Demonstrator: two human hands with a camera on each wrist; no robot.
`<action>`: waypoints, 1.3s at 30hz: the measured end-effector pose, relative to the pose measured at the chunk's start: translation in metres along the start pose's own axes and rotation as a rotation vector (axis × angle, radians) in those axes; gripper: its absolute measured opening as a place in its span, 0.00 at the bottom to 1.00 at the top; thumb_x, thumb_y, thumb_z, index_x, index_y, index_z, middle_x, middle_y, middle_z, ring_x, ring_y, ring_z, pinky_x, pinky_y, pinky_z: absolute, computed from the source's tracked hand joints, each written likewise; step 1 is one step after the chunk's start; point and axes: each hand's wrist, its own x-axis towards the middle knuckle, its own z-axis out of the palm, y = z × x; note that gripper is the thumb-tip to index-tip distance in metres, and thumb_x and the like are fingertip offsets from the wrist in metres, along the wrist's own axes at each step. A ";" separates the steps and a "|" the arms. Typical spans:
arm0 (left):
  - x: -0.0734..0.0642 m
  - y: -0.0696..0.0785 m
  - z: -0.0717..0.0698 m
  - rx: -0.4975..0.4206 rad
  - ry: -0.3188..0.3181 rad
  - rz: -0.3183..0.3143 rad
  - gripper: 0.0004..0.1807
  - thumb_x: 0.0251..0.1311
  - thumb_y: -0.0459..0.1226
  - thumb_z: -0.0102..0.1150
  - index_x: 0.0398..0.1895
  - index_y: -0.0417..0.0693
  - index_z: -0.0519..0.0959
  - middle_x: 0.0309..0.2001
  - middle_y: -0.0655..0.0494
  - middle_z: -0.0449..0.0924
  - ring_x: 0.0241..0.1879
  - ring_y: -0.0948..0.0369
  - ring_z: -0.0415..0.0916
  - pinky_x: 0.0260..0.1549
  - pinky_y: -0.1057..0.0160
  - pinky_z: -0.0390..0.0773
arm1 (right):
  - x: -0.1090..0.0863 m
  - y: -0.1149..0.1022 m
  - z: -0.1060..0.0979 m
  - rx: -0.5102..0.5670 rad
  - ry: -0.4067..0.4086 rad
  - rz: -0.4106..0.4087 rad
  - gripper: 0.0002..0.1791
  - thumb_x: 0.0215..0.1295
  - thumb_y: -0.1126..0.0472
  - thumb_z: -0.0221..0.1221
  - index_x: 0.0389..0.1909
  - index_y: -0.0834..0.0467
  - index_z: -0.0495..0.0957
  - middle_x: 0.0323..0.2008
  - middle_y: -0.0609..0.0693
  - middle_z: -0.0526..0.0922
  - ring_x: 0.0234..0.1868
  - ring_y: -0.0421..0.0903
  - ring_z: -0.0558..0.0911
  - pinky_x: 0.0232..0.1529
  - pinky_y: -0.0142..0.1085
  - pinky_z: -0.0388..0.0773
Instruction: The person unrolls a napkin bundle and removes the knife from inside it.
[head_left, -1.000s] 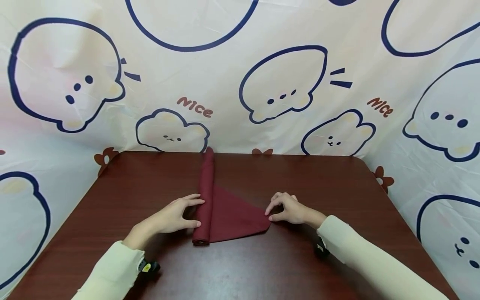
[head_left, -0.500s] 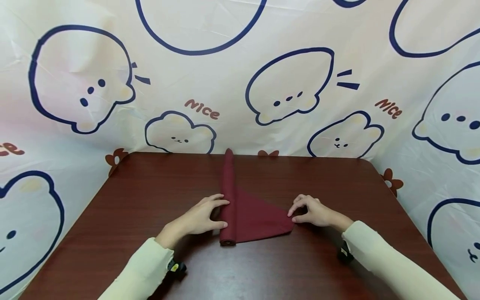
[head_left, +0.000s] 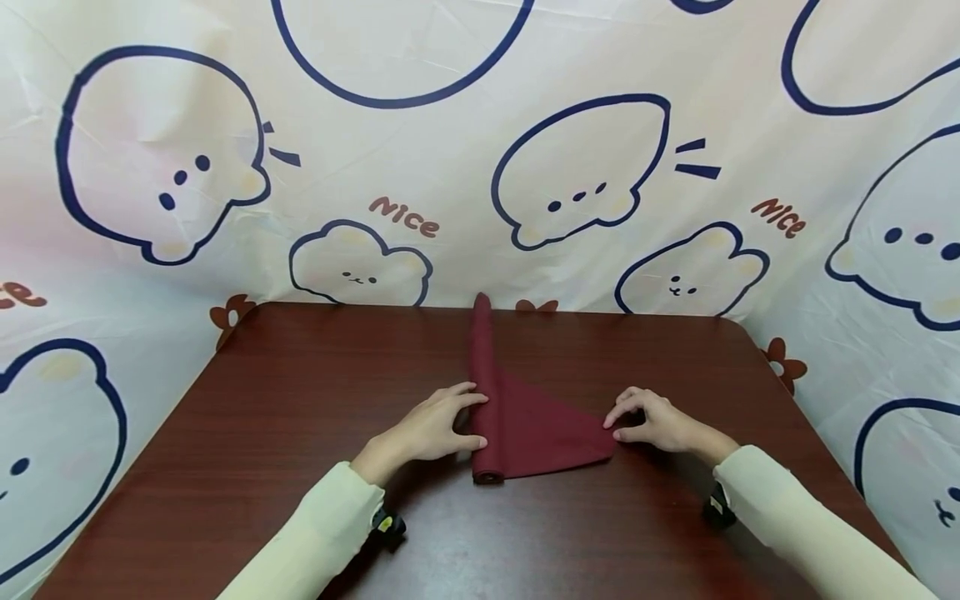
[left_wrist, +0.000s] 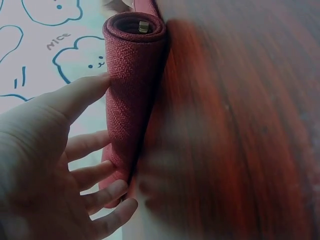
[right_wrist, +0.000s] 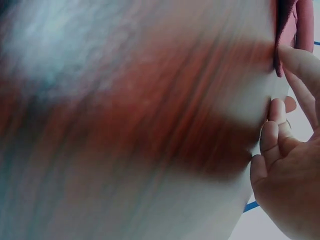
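A dark red cloth roll lies lengthwise on the table, with a flat flap tapering out to the right. My left hand rests against the roll's left side, thumb and fingertips touching it, fingers fairly straight. In the left wrist view the same roll shows its spiral end, with a small brass-coloured piece inside. My right hand pinches the flap's right corner between thumb and forefinger. The right wrist view shows the cloth edge at my thumb and forefinger, the other fingers loosely curled.
The dark brown wooden table has a glossy surface. Behind it and at both sides hangs a pale curtain with blue cartoon outlines. The roll's far end reaches the table's back edge.
Roll and flap have slid to the right across the table together, both hands moving along with them. The flap's width stays about the same. The head view has shifted slightly too.
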 end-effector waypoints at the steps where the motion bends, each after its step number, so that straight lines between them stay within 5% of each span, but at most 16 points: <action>1: 0.001 0.000 0.000 -0.003 -0.003 0.005 0.35 0.61 0.50 0.68 0.72 0.54 0.71 0.78 0.50 0.60 0.77 0.45 0.57 0.69 0.39 0.66 | -0.001 0.001 -0.001 0.006 -0.004 -0.002 0.07 0.60 0.57 0.71 0.37 0.41 0.88 0.46 0.46 0.80 0.50 0.43 0.74 0.52 0.48 0.70; 10: 0.002 -0.002 0.002 -0.012 -0.003 -0.002 0.35 0.62 0.50 0.68 0.72 0.57 0.71 0.78 0.51 0.59 0.77 0.46 0.56 0.69 0.40 0.66 | -0.001 0.005 -0.001 0.133 -0.039 -0.056 0.06 0.62 0.59 0.69 0.40 0.51 0.88 0.46 0.51 0.77 0.50 0.35 0.70 0.54 0.35 0.70; 26: 0.004 0.001 0.002 -0.034 -0.012 0.038 0.34 0.62 0.49 0.67 0.72 0.56 0.70 0.78 0.46 0.58 0.77 0.45 0.55 0.69 0.40 0.66 | -0.003 0.006 0.002 0.100 -0.004 -0.050 0.05 0.59 0.60 0.71 0.36 0.49 0.88 0.44 0.48 0.76 0.49 0.33 0.69 0.54 0.33 0.68; 39: 0.012 0.014 0.004 0.016 0.050 0.087 0.34 0.62 0.51 0.67 0.71 0.55 0.71 0.76 0.45 0.60 0.76 0.43 0.56 0.69 0.36 0.65 | -0.003 0.007 0.001 0.141 -0.026 -0.048 0.05 0.60 0.59 0.71 0.37 0.51 0.88 0.45 0.50 0.75 0.49 0.34 0.68 0.54 0.34 0.67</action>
